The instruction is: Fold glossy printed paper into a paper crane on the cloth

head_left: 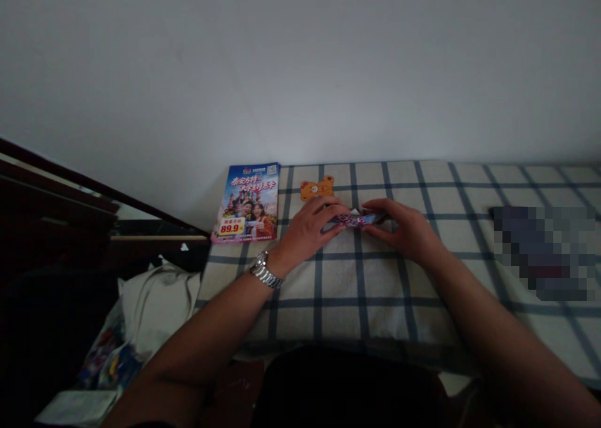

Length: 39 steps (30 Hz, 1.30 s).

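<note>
Left hand (307, 228) and right hand (404, 229) angle inward, nearly touching.

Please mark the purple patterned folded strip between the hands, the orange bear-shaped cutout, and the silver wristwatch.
purple patterned folded strip (354, 220), head view, point on its middle between the hands.
orange bear-shaped cutout (317, 188), head view, point on its centre.
silver metal wristwatch (265, 270), head view, point on its link bracelet.

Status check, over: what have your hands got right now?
Left hand and right hand holding opposite ends of folded purple paper strip. Orange bear-shaped card just beyond left hand, on checked bedsheet.
</note>
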Tool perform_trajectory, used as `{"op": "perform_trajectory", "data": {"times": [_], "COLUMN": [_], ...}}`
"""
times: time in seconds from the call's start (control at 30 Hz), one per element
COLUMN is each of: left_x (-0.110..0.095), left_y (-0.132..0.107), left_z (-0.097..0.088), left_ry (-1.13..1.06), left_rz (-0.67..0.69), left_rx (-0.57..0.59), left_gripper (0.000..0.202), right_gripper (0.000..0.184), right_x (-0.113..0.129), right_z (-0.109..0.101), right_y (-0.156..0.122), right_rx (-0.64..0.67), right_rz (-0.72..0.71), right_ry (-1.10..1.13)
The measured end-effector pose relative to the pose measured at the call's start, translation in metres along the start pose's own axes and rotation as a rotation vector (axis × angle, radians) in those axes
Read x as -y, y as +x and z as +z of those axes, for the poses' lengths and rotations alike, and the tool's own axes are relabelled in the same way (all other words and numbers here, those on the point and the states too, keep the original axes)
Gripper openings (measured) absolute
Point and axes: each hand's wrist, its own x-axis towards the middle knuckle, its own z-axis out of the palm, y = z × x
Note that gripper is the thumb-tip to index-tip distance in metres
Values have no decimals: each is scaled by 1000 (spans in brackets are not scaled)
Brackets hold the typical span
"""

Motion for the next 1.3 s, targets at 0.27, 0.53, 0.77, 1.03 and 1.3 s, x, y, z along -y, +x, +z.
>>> {"op": "perform_trajectory", "data": {"times": [0.27, 0.53, 0.77, 1.03, 1.3], "left_x": [-2, -1, -1, -4, -4], "left_y": [1, -2, 0, 2, 2], "left_z": [-2, 2, -1, -3, -2], "left_ry": [-97, -174, -116, -93, -105], "left_rz": [-72, -144, -147, -127, -132], "left_rx": [-96, -113, -157, -158, -163], "left_gripper": [32, 17, 20, 20, 21], "right_gripper": [29, 28, 32, 12, 5], "right_x": [-6, -6, -12, -6, -1], "right_z": [2, 2, 4, -1, -4], "right_y": [-1, -1, -1, 2, 3], "right_rx": [-70, -92, -155, -141, -140], "right_rz": [37, 12, 12, -50, -70], "right_ry": [95, 70, 113, 77, 15]}}
